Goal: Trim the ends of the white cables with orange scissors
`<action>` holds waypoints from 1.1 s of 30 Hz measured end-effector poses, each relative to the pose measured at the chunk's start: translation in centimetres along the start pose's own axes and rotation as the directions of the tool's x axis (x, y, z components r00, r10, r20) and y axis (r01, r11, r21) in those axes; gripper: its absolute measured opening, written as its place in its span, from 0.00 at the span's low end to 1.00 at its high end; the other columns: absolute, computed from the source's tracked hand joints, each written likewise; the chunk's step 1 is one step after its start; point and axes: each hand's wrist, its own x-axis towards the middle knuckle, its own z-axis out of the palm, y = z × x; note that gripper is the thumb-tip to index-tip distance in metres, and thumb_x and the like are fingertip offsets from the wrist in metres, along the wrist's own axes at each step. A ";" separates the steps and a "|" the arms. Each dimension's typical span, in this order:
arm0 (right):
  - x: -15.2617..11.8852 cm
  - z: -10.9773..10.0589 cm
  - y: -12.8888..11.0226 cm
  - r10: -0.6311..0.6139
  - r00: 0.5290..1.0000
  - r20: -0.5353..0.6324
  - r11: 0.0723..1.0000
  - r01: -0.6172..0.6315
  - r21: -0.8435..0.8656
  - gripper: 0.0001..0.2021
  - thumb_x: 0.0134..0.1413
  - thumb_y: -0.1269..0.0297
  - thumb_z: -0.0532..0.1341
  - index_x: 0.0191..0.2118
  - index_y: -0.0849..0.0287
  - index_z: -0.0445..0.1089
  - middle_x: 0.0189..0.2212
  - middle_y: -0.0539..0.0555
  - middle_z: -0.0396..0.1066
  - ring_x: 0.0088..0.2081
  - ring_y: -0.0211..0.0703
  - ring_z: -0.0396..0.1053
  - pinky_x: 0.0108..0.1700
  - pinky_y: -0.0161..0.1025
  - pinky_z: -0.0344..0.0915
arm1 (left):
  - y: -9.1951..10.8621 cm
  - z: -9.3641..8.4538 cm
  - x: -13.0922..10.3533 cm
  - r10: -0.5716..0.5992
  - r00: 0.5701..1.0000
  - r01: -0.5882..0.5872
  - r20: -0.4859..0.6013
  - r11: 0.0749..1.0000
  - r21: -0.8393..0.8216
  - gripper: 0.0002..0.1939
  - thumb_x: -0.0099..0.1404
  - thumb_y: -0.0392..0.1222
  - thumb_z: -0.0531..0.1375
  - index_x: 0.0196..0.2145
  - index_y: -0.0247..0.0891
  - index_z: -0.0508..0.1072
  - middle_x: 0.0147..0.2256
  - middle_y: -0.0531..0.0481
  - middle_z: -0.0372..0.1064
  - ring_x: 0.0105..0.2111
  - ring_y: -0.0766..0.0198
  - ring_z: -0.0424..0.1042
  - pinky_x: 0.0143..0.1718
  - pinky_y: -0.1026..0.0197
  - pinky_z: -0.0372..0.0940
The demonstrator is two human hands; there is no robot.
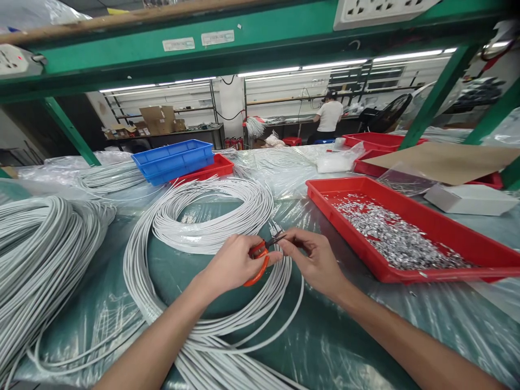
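Observation:
My left hand point(238, 262) is closed on a pair of scissors point(257, 276) with orange handles, whose dark blades point right. At the blade tips, the thumb and forefinger of my right hand point(314, 260) are pinched together. A single white cable point(301, 295) curves up under that hand and seems to end in its fingers; the tip is too small to make out. Below both hands lies a loose coil of white cables point(138, 271), with more cable ends just behind the blades. A second, tighter cable coil point(207, 238) rests on its far side.
A red tray point(337, 252) of small shiny metal pieces stands at right. Thick cable bundles point(49, 260) lie at left. Behind are blue bins point(174, 162), a red bin point(223, 165) and a white box point(471, 199). A green shelf beam point(284, 38) crosses above; a person point(329, 116) works far back.

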 end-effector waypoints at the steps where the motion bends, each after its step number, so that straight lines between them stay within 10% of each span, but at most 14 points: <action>1: 0.0 0.0 -0.1 -0.006 1.000 0.002 1.000 0.006 -0.006 0.11 0.60 0.61 0.59 0.28 0.59 0.68 0.25 0.51 0.66 0.28 0.40 0.62 0.31 0.37 0.58 | 0.0 0.0 0.0 -0.005 1.000 0.005 0.009 1.000 -0.009 0.24 0.62 0.55 0.58 0.20 0.38 0.53 0.18 0.59 0.45 0.22 0.70 0.43 0.22 0.64 0.42; 33: -0.3 0.3 -0.9 -0.122 0.986 -0.112 0.990 0.113 -0.085 0.08 0.58 0.69 0.59 0.27 0.60 0.68 0.23 0.49 0.67 0.26 0.37 0.63 0.30 0.34 0.61 | 0.2 -0.3 -0.2 -0.041 0.994 0.057 0.099 0.985 -0.165 0.23 0.62 0.58 0.57 0.21 0.36 0.61 0.20 0.56 0.51 0.23 0.69 0.47 0.22 0.64 0.44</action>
